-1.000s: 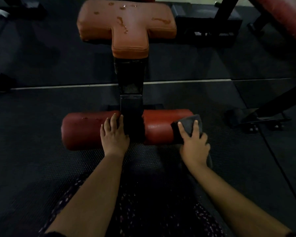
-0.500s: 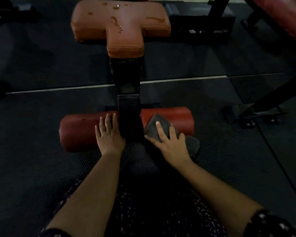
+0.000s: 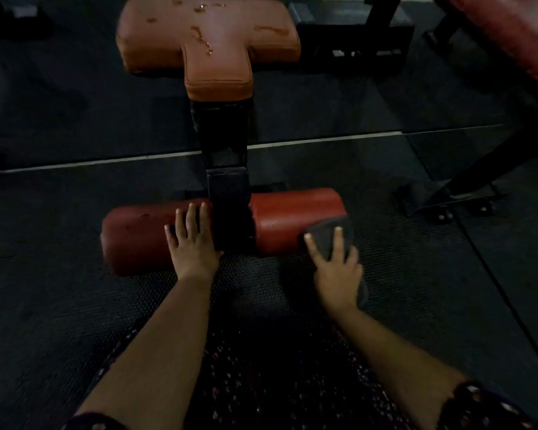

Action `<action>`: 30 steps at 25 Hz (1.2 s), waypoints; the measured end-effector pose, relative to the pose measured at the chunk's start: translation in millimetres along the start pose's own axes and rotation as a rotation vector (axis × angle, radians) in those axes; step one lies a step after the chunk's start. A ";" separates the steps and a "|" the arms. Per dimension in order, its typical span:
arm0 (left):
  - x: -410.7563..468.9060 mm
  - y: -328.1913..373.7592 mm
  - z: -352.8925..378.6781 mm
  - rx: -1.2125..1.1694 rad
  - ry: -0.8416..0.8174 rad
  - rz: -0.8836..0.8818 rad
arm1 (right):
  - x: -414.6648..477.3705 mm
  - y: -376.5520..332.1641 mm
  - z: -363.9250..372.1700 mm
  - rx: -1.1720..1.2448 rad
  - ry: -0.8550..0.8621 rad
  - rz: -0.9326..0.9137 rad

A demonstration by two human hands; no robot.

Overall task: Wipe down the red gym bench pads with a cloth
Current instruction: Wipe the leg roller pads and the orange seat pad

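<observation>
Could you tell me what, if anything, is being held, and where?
Nothing is gripped: right hand presses the cloth flat on the roller pad; left hand rests there.

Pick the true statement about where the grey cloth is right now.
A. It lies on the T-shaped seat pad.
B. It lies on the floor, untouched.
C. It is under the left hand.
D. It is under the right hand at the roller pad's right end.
D: the right hand presses the grey cloth against the right end of the roller pad.
</observation>
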State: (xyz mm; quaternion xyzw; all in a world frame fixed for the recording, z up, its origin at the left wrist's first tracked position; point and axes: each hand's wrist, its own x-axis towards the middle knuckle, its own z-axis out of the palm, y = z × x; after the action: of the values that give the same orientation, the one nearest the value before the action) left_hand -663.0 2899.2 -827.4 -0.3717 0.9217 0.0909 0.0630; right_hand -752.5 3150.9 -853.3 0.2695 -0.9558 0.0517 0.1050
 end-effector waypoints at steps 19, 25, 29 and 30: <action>-4.4 2.0 -7.3 -0.067 0.079 -0.050 | 16.9 38.2 21.6 -0.500 0.079 -1.061; -3.9 3.8 -10.2 -0.135 0.064 -0.046 | 22.4 2.2 37.8 -0.709 0.027 -1.194; -0.7 18.9 -5.5 -0.220 0.198 0.025 | -3.5 92.3 27.3 -0.369 0.003 -0.804; 0.5 27.3 -5.3 -0.233 0.227 0.101 | -13.9 106.8 19.9 -0.261 -0.008 -0.603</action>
State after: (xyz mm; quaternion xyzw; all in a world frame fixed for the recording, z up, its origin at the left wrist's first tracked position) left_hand -682.6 2917.0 -819.0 -0.3376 0.9237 0.1574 -0.0897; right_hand -800.5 3245.5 -880.4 0.5248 -0.8320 -0.1057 0.1456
